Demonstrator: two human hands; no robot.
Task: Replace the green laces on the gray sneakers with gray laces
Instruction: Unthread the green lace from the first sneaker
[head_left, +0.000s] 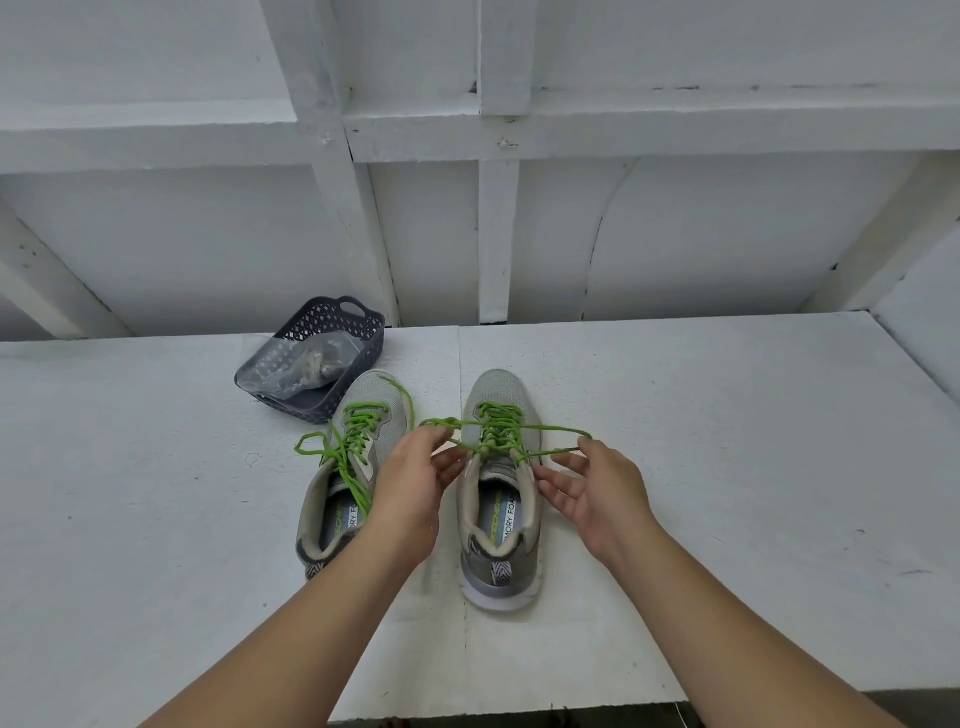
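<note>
Early stage; both gray sneakers are sitting side by side on the white worktop (727, 467), toes pointing away, and both are still carrying green laces; no eyelet is looking emptied yet, as far as I can tell.

Left sneaker (363, 400): its green lace (345, 457) is lying loose, ends trailing over the collar and onto the worktop; judging it untied but still threaded.

Right sneaker (493, 387): its green lace (498, 431) is being worked now; left hand (410, 478) is pinching a strand at the left of the tongue, fingers (449, 462) curled round it; right hand (592, 488) is pinching the right-hand loop between thumb and forefinger, other fingers hanging relaxed; loops are stretching out to both sides, so I'm reading this as the bow coming undone.

Left to do: unthread both green laces, thread gray ones, tie.

Count: two sneakers; two green laces; one dark basket (358, 317) just beyond the left sneaker's toe; one clear plastic bag (291, 364) in it holding something grayish, probably the gray laces; number inside is not readable.
</note>
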